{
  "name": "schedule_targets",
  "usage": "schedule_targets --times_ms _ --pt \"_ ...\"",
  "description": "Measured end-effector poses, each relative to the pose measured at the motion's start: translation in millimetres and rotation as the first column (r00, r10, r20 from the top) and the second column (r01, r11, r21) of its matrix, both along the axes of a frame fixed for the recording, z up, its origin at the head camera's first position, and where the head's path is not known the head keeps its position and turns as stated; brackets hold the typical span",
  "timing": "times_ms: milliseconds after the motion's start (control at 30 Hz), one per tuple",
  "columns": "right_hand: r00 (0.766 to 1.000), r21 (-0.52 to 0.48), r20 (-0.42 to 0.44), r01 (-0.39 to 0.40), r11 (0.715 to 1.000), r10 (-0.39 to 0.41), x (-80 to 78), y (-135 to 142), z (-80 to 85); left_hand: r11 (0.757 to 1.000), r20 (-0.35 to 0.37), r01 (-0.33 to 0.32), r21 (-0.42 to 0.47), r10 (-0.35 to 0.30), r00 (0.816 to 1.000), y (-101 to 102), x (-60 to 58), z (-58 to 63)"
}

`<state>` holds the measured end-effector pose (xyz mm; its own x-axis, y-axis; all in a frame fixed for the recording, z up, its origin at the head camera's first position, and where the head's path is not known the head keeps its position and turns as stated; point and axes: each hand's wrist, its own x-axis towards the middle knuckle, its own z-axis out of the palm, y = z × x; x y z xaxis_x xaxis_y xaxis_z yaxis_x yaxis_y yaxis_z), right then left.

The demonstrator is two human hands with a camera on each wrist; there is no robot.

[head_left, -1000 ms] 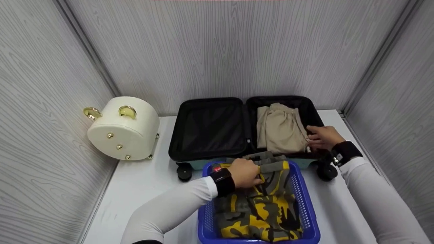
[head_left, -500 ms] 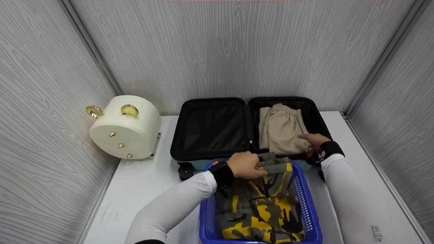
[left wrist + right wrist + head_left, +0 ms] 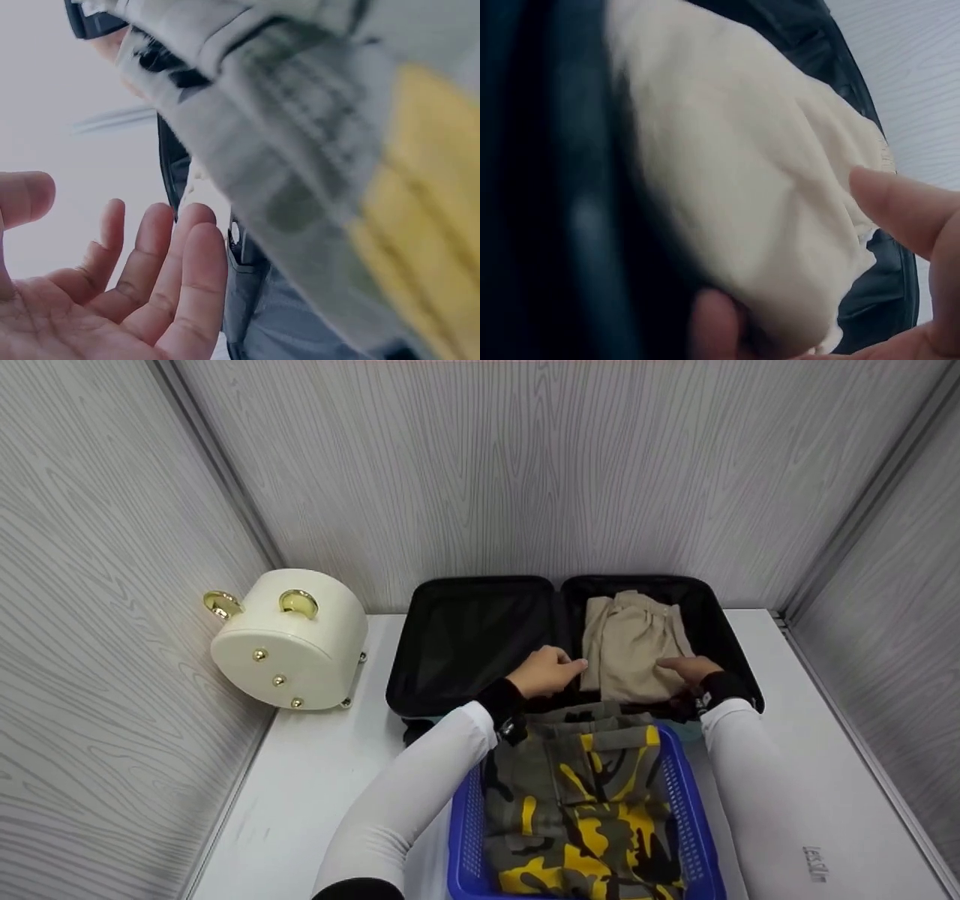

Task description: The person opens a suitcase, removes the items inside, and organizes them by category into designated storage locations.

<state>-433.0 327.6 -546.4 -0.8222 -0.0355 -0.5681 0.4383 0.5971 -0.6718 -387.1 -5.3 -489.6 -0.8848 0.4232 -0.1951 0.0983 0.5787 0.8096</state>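
Observation:
Folded beige pants with a gathered waistband lie in the right half of the open black-lined suitcase. At their lower right corner is my right hand. The right wrist view shows its thumb straight against the fabric's side and a fingertip at the near edge; the other fingers are mostly hidden. My left hand is over the suitcase's middle, just left of the pants, its fingers spread and holding nothing. Below it, grey, black and yellow camouflage clothing fills a blue basket.
A cream rounded case with gold handles and feet stands on the white table at the left. Grey wood-patterned panels enclose the back and sides. The basket stands against the suitcase's front edge, overlapping it in the head view.
My left hand has left the camouflage clothing and moved forward over the suitcase. My right hand has shifted left onto the corner of the beige pants. The pants lie as before.

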Motion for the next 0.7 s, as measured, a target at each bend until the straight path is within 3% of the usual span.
schedule_targets --times_ms 133,233,367,500,600,667,700 --pt "0.998 0.071 -0.042 -0.05 0.996 0.053 -4.5 -4 -5.4 0.997 0.117 -0.058 0.057 0.052 0.992 7 -5.2 2.6" --pt "0.999 -0.019 -0.02 -0.032 0.999 0.032 -3.7 -7 -5.7 0.989 0.219 -0.09 0.114 0.064 0.974 12 -11.3 4.1" --pt "0.996 -0.175 0.043 0.087 0.981 -0.08 0.9 -6 -1.1 0.968 0.365 -0.136 0.21 0.051 0.929 18 -20.7 6.3" --pt "0.982 -0.259 0.008 0.184 0.948 -0.188 1.5 -6 7.3 0.925 0.488 -0.237 0.297 0.066 0.87 21 -29.8 7.0" --pt "0.961 -0.386 0.009 0.258 0.886 -0.276 0.2 -9 17.2 0.888 0.542 -0.298 0.349 0.068 0.838 23 -36.1 5.0" --pt "0.942 -0.506 0.048 0.309 0.805 -0.332 -0.2 -14 24.2 0.87 0.565 -0.325 0.371 0.067 0.822 26 -39.9 2.2" --pt "0.933 -0.578 0.082 0.33 0.746 -0.349 -0.8 -17 27.1 0.862 0.575 -0.338 0.377 0.067 0.815 27 -41.6 0.5"
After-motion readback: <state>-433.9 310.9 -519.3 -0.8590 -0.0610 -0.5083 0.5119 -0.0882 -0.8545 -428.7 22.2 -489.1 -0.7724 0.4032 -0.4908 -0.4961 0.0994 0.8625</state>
